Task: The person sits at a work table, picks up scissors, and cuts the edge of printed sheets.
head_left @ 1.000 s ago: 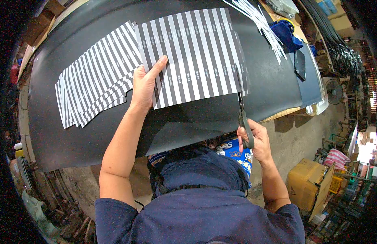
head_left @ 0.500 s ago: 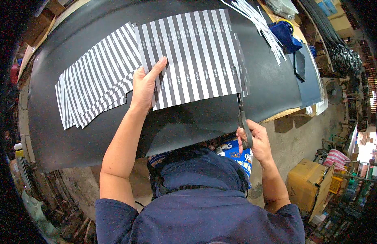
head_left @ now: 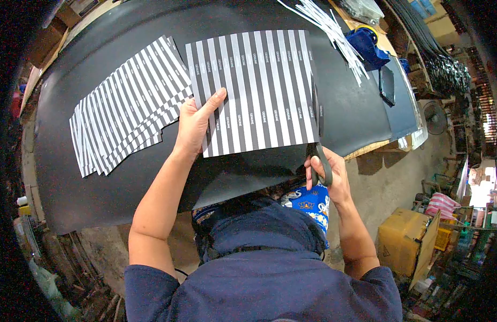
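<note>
My left hand [head_left: 197, 121] holds a black-and-white striped sheet [head_left: 259, 91] by its left side, thumb on top and fingers hidden beneath. Small print reading GENUINE runs along its dark stripes. In my right hand [head_left: 331, 174] are black scissors [head_left: 322, 163], their blades at the sheet's right edge and partly hidden there. A narrow dark strip [head_left: 320, 112] shows just right of that edge. Several similar striped sheets [head_left: 133, 102] lie fanned out in an overlapping pile to the left.
The sheets lie on a black-covered table [head_left: 98, 198]. At its back right are thin white strips [head_left: 334, 40], a blue object [head_left: 369, 48] and a dark phone-like object [head_left: 387, 86]. A cardboard box [head_left: 401, 241] stands on the floor at right.
The held sheet has come lower and turned slightly. My right hand and the scissors have moved up along its right edge, with the blades further in. The view has shifted a little.
</note>
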A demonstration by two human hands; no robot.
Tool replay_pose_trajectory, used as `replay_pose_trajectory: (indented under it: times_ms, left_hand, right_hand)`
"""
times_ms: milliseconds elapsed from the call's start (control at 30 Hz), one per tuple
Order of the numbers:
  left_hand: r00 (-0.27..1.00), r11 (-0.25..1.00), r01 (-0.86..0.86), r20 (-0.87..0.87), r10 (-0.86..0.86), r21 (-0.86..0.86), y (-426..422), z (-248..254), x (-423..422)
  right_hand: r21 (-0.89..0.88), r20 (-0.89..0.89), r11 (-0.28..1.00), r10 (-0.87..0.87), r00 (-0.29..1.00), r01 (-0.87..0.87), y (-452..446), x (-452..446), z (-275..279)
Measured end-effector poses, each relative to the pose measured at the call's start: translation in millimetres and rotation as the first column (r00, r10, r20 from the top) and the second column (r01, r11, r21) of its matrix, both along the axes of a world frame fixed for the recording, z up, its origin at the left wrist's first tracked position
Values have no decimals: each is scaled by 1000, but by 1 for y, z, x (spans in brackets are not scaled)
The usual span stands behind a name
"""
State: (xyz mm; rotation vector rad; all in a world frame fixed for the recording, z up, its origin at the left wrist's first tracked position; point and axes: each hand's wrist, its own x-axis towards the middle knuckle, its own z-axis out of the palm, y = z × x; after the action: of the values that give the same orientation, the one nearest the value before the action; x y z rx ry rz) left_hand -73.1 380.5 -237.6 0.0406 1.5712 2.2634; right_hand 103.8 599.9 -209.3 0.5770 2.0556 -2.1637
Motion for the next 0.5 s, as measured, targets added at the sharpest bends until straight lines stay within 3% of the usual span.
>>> replay_pose_trajectory:
  times_ms: [500]
  left_hand:
    - [1000, 1000, -10, 16, 11, -14, -2, -3, 0]
  right_hand:
    - [54, 0, 998, -33, 999, 33, -1, -5, -1]
